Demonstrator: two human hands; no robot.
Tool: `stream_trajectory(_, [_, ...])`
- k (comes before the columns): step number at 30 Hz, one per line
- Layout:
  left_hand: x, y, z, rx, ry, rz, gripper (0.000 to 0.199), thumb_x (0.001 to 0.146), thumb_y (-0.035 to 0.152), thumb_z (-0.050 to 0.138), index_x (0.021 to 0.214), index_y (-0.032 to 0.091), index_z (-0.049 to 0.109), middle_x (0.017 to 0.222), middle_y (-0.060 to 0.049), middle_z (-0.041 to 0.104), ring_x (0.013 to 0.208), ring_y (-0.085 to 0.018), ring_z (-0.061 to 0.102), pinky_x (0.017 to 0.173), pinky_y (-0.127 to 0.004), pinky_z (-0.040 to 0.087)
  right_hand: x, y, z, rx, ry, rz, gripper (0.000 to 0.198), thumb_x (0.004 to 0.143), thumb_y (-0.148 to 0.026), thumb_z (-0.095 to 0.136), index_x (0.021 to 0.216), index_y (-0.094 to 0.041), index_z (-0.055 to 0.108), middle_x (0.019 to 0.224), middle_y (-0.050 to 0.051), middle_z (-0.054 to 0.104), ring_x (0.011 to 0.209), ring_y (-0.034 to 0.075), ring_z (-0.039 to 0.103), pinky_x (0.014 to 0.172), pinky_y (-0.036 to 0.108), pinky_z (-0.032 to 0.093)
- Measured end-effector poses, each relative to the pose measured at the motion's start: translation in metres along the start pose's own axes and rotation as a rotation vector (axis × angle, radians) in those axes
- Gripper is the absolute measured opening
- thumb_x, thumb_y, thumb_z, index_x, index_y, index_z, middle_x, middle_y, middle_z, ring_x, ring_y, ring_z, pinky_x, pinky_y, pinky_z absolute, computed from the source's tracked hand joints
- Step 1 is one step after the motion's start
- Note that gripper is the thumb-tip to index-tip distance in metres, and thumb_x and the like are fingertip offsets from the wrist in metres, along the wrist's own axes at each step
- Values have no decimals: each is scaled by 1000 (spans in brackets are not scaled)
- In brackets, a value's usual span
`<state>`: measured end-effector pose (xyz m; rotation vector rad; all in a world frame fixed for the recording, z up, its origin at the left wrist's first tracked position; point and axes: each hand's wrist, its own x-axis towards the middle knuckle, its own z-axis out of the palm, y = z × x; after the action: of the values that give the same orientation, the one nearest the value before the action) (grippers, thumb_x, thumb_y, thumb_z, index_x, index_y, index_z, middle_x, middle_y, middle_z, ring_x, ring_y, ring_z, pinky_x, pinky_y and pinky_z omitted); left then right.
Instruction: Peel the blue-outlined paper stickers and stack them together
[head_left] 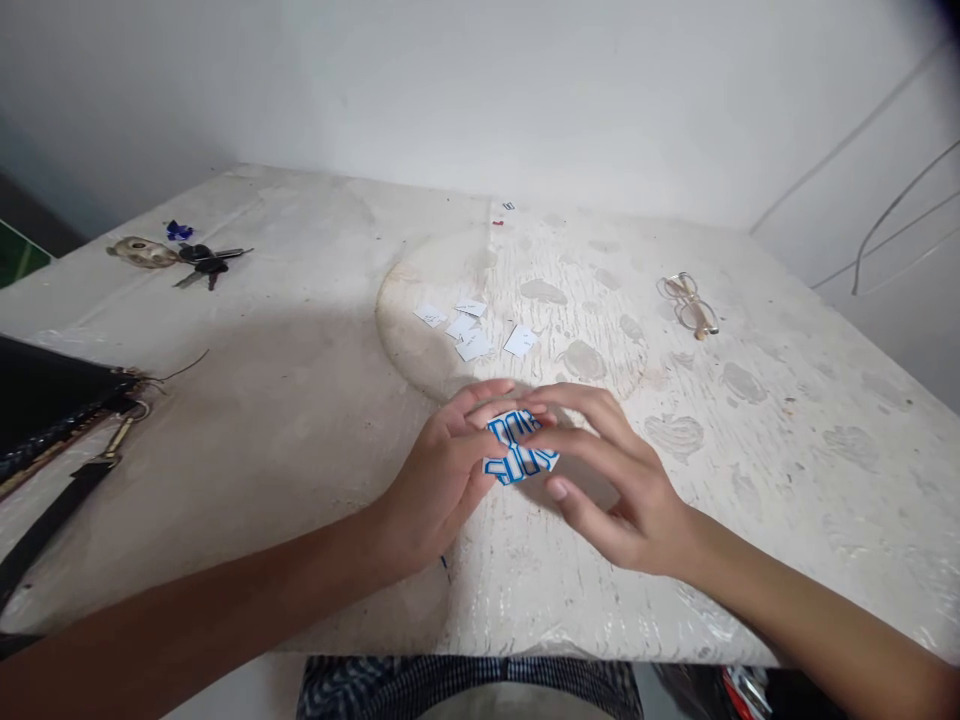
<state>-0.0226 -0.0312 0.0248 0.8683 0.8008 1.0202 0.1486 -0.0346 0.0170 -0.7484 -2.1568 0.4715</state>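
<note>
Small white paper pieces with blue outlined lettering (517, 462) are held in my left hand (442, 465), pinched between its thumb and fingers just above the table. They seem to overlap one another. My right hand (619, 475) reaches over them from the right, its fingertips on or close to their top and its thumb held apart. Parts of the lettering are covered by fingers. Beyond my hands, several white paper slips (472, 346) with faint small writing lie loosely grouped on the table, one (520, 340) a little to the right of the others.
Eyeglasses (688, 305) lie at right on the worn white table (300, 480). Keys (206, 262) and a small blue object (178, 231) sit at far left. A black bag (52, 410) with a strap covers the left edge. Tiny scraps (508, 206) lie near the wall.
</note>
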Motion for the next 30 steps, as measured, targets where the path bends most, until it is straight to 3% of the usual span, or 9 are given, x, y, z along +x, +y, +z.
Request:
stream_trajectory(3, [2, -1, -1, -19, 32, 46, 37, 70, 3, 49, 100, 23, 52, 105, 0, 62, 98, -16, 57, 79, -27, 46, 1, 1, 3, 185, 116, 204, 30, 81, -15, 52, 111, -18, 51, 104, 9, 51, 100, 21, 50, 86, 40, 44])
stream_trajectory(7, [3, -9, -2, 55, -25, 213, 35, 75, 4, 48, 105, 23, 51, 119, -2, 55, 114, -18, 48, 88, -28, 43, 2, 4, 13, 721, 45, 464, 39, 84, -20, 53, 119, -26, 36, 91, 2, 54, 78, 13, 56, 72, 32, 50])
stream_trajectory(10, [2, -15, -1, 89, -86, 242, 34, 80, 10, 48, 111, 25, 49, 131, -3, 46, 124, -20, 38, 88, -29, 43, 1, 5, 20, 891, 74, 560, 47, 80, -22, 61, 117, -29, 32, 87, -1, 56, 68, 11, 58, 66, 29, 52])
stream_trajectory(14, [2, -18, 1, 146, -137, 241, 37, 84, 16, 50, 119, 27, 44, 137, -5, 39, 119, -23, 42, 75, -28, 48, 0, 6, 19, 900, 128, 589, 44, 78, -23, 64, 111, -29, 36, 74, -5, 57, 57, 10, 58, 55, 26, 52])
stream_trajectory(21, [3, -16, -3, 301, -26, 180, 21, 84, 21, 52, 105, 22, 51, 108, -3, 59, 97, -15, 55, 80, -26, 45, -1, 14, 11, 875, 110, 555, 27, 83, -20, 58, 106, -26, 44, 76, -2, 58, 59, 10, 59, 58, 27, 53])
stream_trajectory(30, [5, -11, -5, 377, -10, 134, 18, 84, 25, 52, 101, 19, 54, 98, -3, 63, 82, -13, 58, 69, -23, 47, -2, 14, 10, 799, 64, 502, 35, 89, -21, 49, 123, -27, 46, 78, 0, 63, 64, 12, 62, 60, 29, 55])
